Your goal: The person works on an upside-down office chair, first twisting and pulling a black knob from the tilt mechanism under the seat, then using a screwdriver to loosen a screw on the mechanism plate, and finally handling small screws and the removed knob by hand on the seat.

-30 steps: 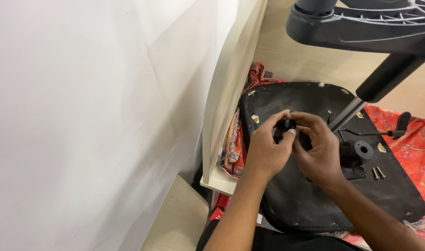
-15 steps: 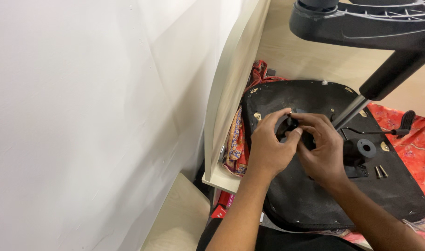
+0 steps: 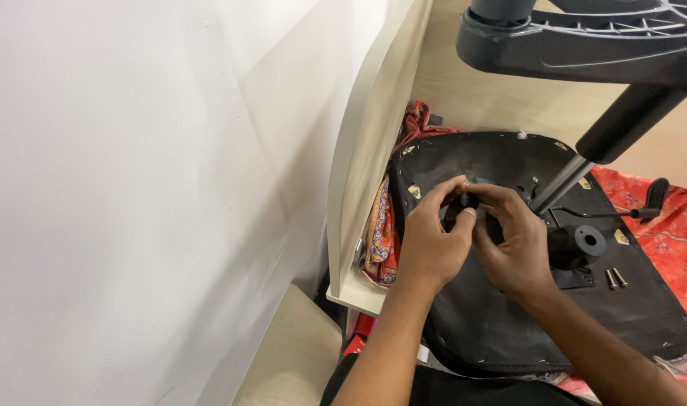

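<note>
Small black part [image 3: 467, 201]: pinched between both hands, held just above the upturned black seat underside [image 3: 509, 323], toward its upper left area. Shape mostly hidden by fingertips; cannot tell what kind of piece it is.

Left hand [image 3: 431, 244]: fingers [image 3: 443, 189] curled narrow, thumb and forefinger closed on the part. Right hand [image 3: 512, 244]: fingers bent over the same part from the other side, also closed on it. Both wrists hover over the seat underside, not resting on it.

Risk, as judged: the part is small and gripped by fingertips only. A slip would likely drop it onto the seat underside, and it could roll off the left edge into the gap by the patterned cloth [image 3: 377, 233], where it would be hard to find.

Surroundings, relative to the seat underside:
- Two loose screws [image 3: 614, 277] lie on its right side, near a black cylindrical boss [image 3: 588, 240]; a careless forearm could scatter them.
- Metal column [image 3: 558, 188] rises from its middle to the dark star base [image 3: 584, 45] above, crowding the right hand's space.
- Lever with black knob [image 3: 652, 199] at right, over red cloth [image 3: 678, 233].
- Pale board [image 3: 373, 150] stands along its left edge, limiting elbow room for the left arm.
- White wall [image 3: 148, 188] further left.
</note>
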